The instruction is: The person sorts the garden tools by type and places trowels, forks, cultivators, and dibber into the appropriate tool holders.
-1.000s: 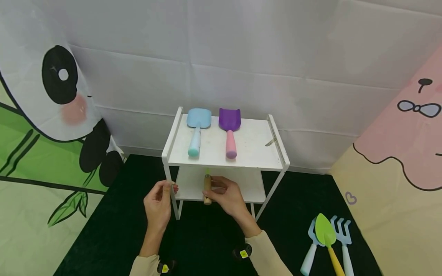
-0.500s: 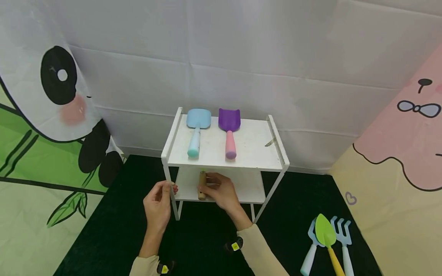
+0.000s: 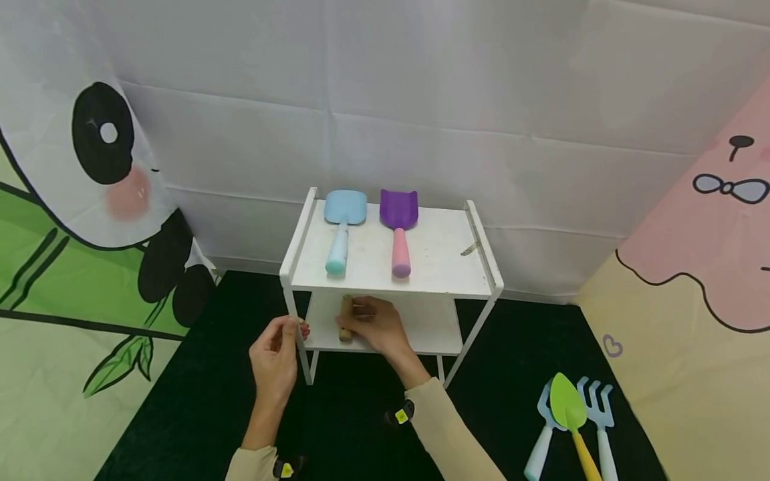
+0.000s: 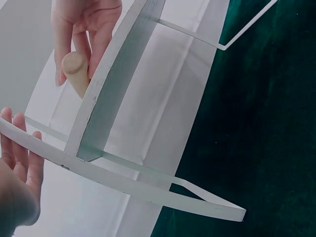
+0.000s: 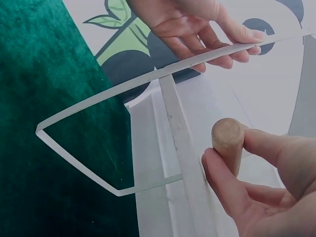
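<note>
My right hand (image 3: 379, 327) pinches a wooden-handled tool (image 3: 345, 319) between thumb and fingers, just over the lower shelf (image 3: 415, 324) of a small white rack. In the right wrist view the rounded butt of its wooden handle (image 5: 227, 136) faces the camera; the tool's far end is hidden. My left hand (image 3: 273, 361) grips the rack's left front leg (image 3: 290, 304), thumb on one side and fingers on the other, as the right wrist view shows. On the upper shelf (image 3: 442, 247) lie a blue toy shovel (image 3: 345, 207) and a purple shovel (image 3: 399, 210) with a pink handle.
To the right, on the dark green floor cloth (image 3: 511, 361), lie a green trowel (image 3: 567, 404) with a yellow handle, a pale blue fork (image 3: 598, 407) and another pale blue tool (image 3: 541, 441) partly under the trowel. A white sheet (image 3: 421, 87) hangs behind the rack.
My right hand has carried the wooden-handled tool left and farther in over the lower shelf; its green part, seen earlier, is now out of sight. The left hand has stayed on the leg.
</note>
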Demonstrator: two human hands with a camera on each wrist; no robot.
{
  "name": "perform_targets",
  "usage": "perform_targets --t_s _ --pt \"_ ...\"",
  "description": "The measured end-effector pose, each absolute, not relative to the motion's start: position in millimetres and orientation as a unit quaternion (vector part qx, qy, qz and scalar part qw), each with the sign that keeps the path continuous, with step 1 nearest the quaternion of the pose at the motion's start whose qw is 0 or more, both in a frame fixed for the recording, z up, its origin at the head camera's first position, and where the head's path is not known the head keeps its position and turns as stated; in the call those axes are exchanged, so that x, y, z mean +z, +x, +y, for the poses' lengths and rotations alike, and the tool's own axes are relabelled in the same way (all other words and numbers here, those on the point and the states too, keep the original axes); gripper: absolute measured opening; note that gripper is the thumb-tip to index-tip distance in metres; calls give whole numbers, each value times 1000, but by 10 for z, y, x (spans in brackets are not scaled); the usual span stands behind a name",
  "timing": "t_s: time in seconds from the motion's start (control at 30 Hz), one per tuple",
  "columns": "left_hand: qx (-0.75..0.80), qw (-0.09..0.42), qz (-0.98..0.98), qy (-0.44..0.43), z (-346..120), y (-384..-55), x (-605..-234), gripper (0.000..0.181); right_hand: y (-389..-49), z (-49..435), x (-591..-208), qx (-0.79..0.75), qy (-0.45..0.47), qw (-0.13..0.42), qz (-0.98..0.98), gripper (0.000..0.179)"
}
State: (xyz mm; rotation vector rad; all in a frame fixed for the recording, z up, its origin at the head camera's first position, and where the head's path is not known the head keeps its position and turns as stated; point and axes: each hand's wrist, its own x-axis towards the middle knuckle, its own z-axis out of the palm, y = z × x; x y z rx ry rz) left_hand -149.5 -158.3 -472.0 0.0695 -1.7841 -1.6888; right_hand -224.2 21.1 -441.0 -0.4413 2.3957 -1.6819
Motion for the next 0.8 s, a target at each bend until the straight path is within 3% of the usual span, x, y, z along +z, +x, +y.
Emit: perform_targets --t_s 0.63,0.8 --pt "-651 324 -686 36 -1594 -1494 -4718 25 -2321 16 -4309 -580 -145 115 793 50" --pt "-649 330 -686 24 -1592 -1490 -4729 23 -2321 -11 -4328 -545 -150 88 820 46"
